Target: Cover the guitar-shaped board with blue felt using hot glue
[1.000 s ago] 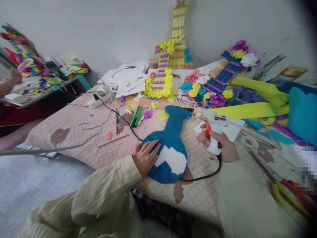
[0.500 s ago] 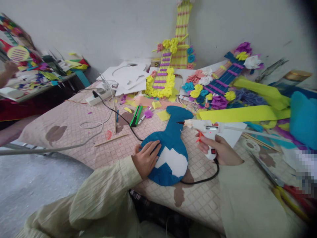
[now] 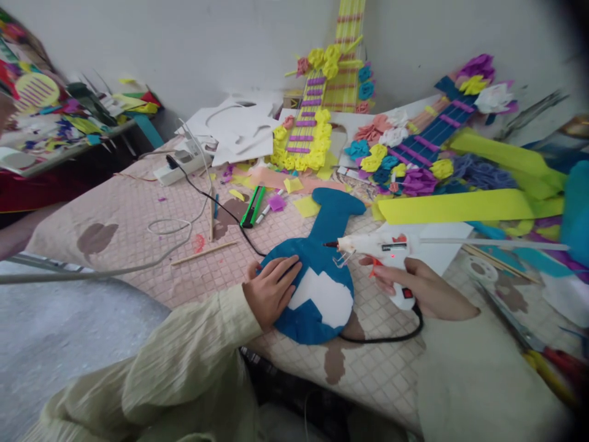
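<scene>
My left hand (image 3: pixel 273 288) lies flat on the left side of a blue paper-covered cutout (image 3: pixel 299 322), which has a round body and a narrow neck like a small lute. A patch of bare white (image 3: pixel 329 298) shows on its body. My right hand (image 3: pixel 426 288) is closed around the handle of a white hot glue gun (image 3: pixel 380 247), with fingers at its orange trigger. The gun's dark nozzle points left over the base of the neck; whether it touches the paper I cannot tell. A white glue stick (image 3: pixel 492 242) sticks out of its back.
A green utility knife (image 3: pixel 253 207) and a wooden stick (image 3: pixel 205 253) lie beyond my left hand. Scissors (image 3: pixel 515 328) rest at the right. Decorated paper instruments (image 3: pixel 306 126), yellow strips (image 3: pixel 455 207) and a power strip (image 3: pixel 181 164) stand behind. Another person's arm (image 3: pixel 18 236) shows at far left.
The glue gun has moved down and slightly toward me, its nozzle now lower near the neck's base. My left hand stays on the blue cutout. The view has shifted slightly.
</scene>
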`<state>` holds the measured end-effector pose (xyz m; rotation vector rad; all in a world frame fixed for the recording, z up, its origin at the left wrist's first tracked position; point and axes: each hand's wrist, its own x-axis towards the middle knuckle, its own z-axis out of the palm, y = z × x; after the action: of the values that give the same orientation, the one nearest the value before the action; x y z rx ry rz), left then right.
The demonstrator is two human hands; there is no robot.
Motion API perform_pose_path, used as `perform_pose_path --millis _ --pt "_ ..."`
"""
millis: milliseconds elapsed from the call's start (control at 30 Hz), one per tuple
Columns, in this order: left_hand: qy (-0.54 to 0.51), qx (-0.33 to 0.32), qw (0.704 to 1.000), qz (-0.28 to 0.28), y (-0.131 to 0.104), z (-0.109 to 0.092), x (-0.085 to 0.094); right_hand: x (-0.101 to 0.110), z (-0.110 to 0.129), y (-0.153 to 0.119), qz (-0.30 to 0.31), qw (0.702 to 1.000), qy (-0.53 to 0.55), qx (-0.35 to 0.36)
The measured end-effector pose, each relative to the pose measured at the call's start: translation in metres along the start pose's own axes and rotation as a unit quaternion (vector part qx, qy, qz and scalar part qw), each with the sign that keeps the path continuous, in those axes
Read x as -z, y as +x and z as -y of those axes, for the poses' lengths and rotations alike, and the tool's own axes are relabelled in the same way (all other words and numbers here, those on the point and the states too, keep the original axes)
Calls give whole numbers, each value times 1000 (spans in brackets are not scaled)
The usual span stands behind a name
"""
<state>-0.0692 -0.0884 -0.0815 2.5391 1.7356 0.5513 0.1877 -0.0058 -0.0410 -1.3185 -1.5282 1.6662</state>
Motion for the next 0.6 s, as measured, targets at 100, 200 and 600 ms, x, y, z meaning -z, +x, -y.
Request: perform_pose_path --millis 100,200,600 --pt "6 -2 1000 6 2 1 3 0 -2 2 -25 1000 -1 2" --pt "9 -12 1000 5 6 3 6 0 -4 4 -48 998 -28 13" --pt "-18 18 999 -46 16 0 1 -6 1 1 -115 962 -236 75"
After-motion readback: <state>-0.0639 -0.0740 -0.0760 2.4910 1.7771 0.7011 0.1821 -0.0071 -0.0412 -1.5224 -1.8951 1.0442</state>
